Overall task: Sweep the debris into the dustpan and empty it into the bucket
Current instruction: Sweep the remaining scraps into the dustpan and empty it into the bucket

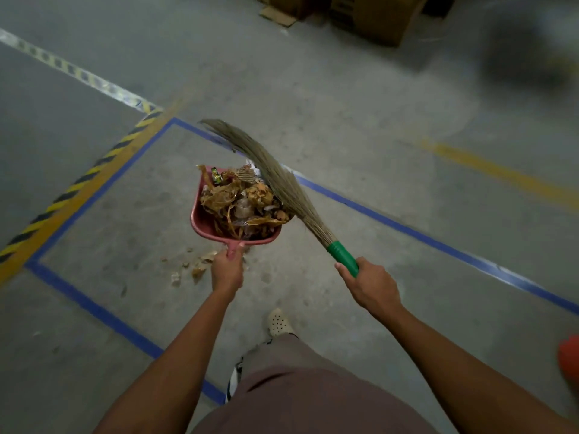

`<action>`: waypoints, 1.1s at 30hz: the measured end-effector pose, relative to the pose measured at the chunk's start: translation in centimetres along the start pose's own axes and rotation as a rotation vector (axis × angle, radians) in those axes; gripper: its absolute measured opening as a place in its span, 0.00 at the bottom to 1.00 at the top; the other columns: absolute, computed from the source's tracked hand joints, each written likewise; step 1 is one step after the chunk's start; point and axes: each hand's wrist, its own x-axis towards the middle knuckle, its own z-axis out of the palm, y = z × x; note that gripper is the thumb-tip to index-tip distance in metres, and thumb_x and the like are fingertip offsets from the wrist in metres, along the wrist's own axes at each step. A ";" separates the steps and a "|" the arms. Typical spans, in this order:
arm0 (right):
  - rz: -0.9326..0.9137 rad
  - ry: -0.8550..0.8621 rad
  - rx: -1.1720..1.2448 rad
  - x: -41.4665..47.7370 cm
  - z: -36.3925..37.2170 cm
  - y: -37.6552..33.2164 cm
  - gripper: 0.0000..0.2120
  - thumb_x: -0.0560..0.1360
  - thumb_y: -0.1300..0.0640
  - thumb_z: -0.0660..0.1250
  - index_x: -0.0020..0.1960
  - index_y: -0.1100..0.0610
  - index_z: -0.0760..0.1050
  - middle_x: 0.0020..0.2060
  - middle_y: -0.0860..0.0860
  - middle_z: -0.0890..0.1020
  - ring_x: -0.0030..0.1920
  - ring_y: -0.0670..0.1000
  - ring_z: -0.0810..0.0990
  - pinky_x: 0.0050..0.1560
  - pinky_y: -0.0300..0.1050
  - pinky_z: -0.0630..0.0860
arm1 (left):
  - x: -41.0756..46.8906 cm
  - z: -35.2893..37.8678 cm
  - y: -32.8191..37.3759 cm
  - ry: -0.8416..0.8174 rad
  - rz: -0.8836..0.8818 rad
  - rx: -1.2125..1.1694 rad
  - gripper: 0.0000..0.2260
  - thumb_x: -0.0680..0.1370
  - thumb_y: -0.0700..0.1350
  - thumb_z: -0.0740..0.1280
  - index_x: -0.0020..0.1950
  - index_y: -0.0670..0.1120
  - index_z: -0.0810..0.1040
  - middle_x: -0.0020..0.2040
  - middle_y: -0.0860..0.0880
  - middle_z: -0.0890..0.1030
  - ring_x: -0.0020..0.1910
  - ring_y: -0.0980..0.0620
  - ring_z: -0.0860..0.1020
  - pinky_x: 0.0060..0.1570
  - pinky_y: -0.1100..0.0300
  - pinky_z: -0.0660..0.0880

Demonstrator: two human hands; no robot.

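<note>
One dustpan point(200, 221) is holding heaped debris point(244, 205) — left hand point(227, 270) gripping its handle, right hand point(372, 285) gripping the broom point(282, 180), bristles touching the dustpan's right rim.

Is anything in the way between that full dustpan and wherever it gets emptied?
No bucket clearly shows, so the route cannot be judged. Around the dustpan held by the left hand, only the broom lies against its debris.

Warehouse: concrete floor point(344, 104), hazard tape point(78, 180), cardboard boxes point(376, 17).
</note>
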 end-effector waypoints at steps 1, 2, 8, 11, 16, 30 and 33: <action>0.018 0.011 0.017 -0.9 -0.3 1.1 0.27 0.77 0.29 0.54 0.49 0.52 0.73 0.35 0.51 0.78 0.33 0.51 0.78 0.32 0.44 0.74 | -0.9 0.7 0.3 -0.008 0.024 0.012 0.23 0.80 0.60 0.64 0.33 0.46 0.69 0.28 0.46 0.73 0.26 0.47 0.72 0.27 0.58 0.68; 0.032 0.023 0.033 -1.9 -0.6 2.2 0.26 0.77 0.29 0.54 0.49 0.52 0.73 0.34 0.51 0.77 0.33 0.51 0.77 0.31 0.44 0.72 | -1.9 1.5 0.5 -0.021 0.042 0.016 0.23 0.80 0.60 0.64 0.33 0.46 0.69 0.28 0.47 0.73 0.26 0.47 0.73 0.28 0.58 0.69; 0.156 0.075 0.105 -8.5 -2.1 9.9 0.26 0.76 0.29 0.55 0.48 0.52 0.72 0.36 0.52 0.78 0.35 0.54 0.77 0.33 0.45 0.72 | -8.8 6.5 0.7 -0.150 0.107 0.014 0.20 0.80 0.59 0.64 0.38 0.45 0.69 0.28 0.46 0.71 0.24 0.48 0.70 0.25 0.59 0.66; 0.244 0.089 0.137 -12.0 -2.5 14.1 0.27 0.75 0.28 0.54 0.48 0.52 0.73 0.38 0.53 0.80 0.37 0.55 0.79 0.36 0.46 0.76 | -13.1 9.8 1.0 -0.208 0.137 0.009 0.20 0.81 0.57 0.64 0.36 0.45 0.67 0.28 0.45 0.69 0.23 0.49 0.68 0.22 0.61 0.64; 0.368 0.147 0.206 -17.9 -3.2 21.2 0.26 0.75 0.28 0.55 0.48 0.51 0.73 0.37 0.52 0.80 0.36 0.53 0.80 0.37 0.47 0.79 | -19.0 15.1 0.8 -0.348 0.191 0.056 0.20 0.81 0.59 0.64 0.39 0.44 0.70 0.30 0.45 0.72 0.25 0.48 0.69 0.24 0.60 0.66; 0.709 0.242 0.338 -26.3 -5.5 36.4 0.23 0.76 0.30 0.57 0.46 0.51 0.72 0.38 0.52 0.79 0.37 0.55 0.77 0.35 0.44 0.71 | -30.8 31.6 5.3 -0.642 0.351 0.249 0.21 0.80 0.59 0.64 0.40 0.43 0.70 0.32 0.43 0.73 0.27 0.48 0.72 0.25 0.58 0.68; 0.781 0.263 0.369 -26.5 -6.1 39.9 0.24 0.76 0.30 0.57 0.48 0.51 0.74 0.40 0.53 0.80 0.38 0.55 0.78 0.36 0.45 0.72 | -32.8 36.4 6.4 -0.702 0.373 0.280 0.21 0.80 0.60 0.64 0.41 0.43 0.70 0.33 0.43 0.73 0.27 0.49 0.72 0.24 0.58 0.69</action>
